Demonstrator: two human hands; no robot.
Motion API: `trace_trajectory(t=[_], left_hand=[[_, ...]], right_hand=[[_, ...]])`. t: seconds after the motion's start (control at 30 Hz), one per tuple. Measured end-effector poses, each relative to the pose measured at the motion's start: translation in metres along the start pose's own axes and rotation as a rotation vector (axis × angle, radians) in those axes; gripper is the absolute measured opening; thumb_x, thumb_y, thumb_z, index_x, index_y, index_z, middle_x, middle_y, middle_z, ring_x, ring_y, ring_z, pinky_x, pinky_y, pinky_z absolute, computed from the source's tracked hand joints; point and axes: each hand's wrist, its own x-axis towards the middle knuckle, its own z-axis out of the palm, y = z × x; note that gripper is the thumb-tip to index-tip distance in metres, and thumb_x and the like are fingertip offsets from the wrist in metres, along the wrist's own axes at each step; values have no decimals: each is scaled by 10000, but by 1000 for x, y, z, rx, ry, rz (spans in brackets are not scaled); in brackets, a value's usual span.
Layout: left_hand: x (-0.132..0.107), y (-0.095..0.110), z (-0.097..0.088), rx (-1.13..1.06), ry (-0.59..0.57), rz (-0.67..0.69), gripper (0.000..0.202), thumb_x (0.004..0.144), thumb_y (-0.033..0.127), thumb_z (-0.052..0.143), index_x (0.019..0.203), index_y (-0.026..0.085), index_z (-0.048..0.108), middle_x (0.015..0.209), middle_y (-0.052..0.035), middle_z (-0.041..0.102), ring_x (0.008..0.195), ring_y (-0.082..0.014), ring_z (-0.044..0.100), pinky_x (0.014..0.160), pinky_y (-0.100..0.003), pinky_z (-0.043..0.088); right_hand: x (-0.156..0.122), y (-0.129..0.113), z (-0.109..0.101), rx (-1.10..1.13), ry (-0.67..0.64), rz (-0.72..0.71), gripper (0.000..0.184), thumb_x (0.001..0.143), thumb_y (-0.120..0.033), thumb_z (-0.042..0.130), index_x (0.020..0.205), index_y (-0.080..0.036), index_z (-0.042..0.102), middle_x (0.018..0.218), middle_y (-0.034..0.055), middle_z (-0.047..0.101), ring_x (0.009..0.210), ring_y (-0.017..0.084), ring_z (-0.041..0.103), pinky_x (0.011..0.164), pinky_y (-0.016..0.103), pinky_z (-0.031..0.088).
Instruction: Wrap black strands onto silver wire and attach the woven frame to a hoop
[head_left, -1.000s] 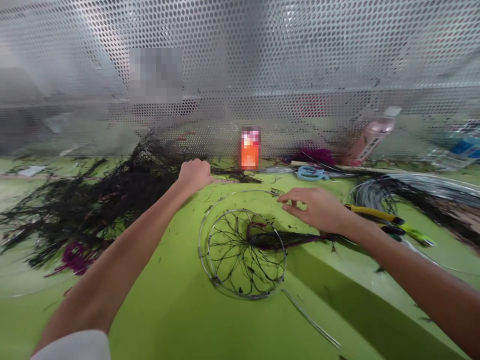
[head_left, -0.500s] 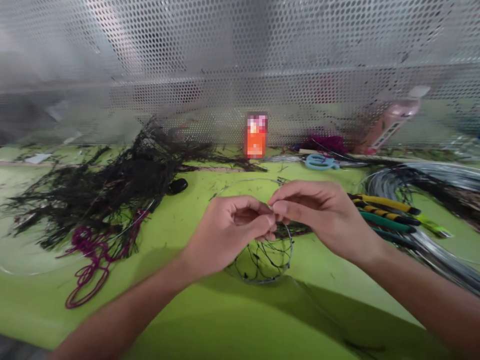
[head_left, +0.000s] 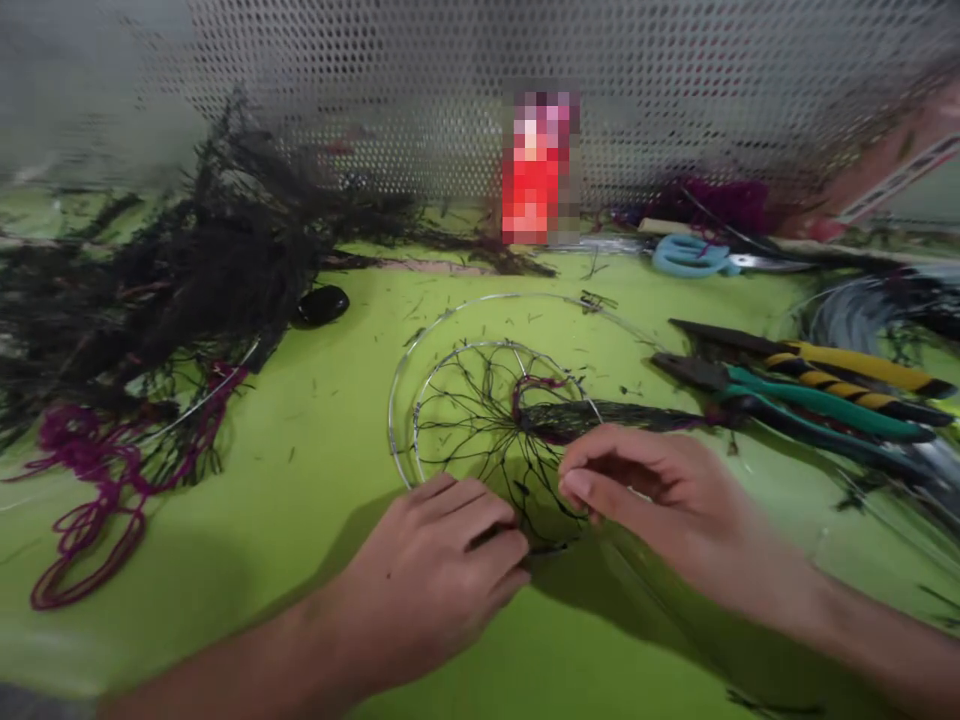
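A round wire hoop (head_left: 480,344) with black netting strung across it lies on the green surface. A dark bundle of net strands (head_left: 630,415) runs right from its centre, near a purple cord (head_left: 519,388). My left hand (head_left: 450,565) is closed over the hoop's lower left rim, back of the hand up, its fingertips hidden. Thumb and forefinger of my right hand (head_left: 660,500) pinch together at the hoop's right side; what lies between them is too small to make out. A larger wire ring (head_left: 394,400) curves around the hoop.
Yellow-black pliers (head_left: 862,365) and green-handled pliers (head_left: 810,400) lie to the right. Blue scissors (head_left: 690,257) rest behind. Dark netting (head_left: 247,220) and purple cord loops (head_left: 90,510) occupy the left, beside a black oval object (head_left: 322,305). A perforated metal panel (head_left: 420,100) stands at the back.
My hands have moved apart and lower in view; the left has turned over onto the hoop's rim. The hoop now lies more exposed, and the view has come closer to the table.
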Motion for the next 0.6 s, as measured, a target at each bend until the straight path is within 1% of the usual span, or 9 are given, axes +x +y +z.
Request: trace_trajectory(t=[0.1,0.2,0.27,0.33,0.4,0.5,0.6], left_hand=[[-1,-3,3,-44,-2,-18,92,986,162,629,920,179,691,926,-1,697,785,-188,625,685,-368,505],[-3,-3,5,-98,-17,-40,96,963,105,632,931,182,680,948,5,694,791,-173,604,683,-351,491],[-3,-3,4,-112,-22,-41,106,956,78,623,934,163,682,931,-7,689,775,-168,597,674,-345,497],[-2,-2,2,-88,-26,-9,133,965,62,586,930,132,694,887,-30,686,739,-173,597,634,-345,503],[1,-2,-2,-43,-13,47,202,985,63,530,909,102,713,853,-62,696,723,-190,617,601,-353,517],[5,0,-7,17,54,131,339,1000,56,431,839,98,726,828,-99,720,709,-210,641,597,-364,553],[6,3,-9,32,124,184,394,983,27,389,773,109,712,770,-95,714,667,-204,639,584,-359,564]], right_hand=[[1,4,4,-3,-15,22,176,980,-360,617,851,-262,687,709,-16,662,620,136,587,524,236,464],[3,9,2,-18,-41,56,197,995,-411,604,878,-274,684,719,-10,660,620,151,599,507,257,460],[6,12,-1,-29,-64,84,208,1003,-434,595,896,-279,682,746,-3,673,635,163,619,506,272,464],[8,14,-2,-17,-85,110,217,1008,-443,588,898,-278,675,765,0,685,647,169,634,518,284,484],[11,16,-3,-6,-103,130,232,1012,-448,580,889,-273,669,756,5,687,652,177,642,532,296,504],[13,15,-5,-8,-115,137,235,1009,-452,577,892,-266,662,741,17,683,643,187,636,523,309,505],[12,9,-6,-22,-140,157,221,1016,-439,562,924,-260,652,758,15,682,666,185,631,541,305,490]])
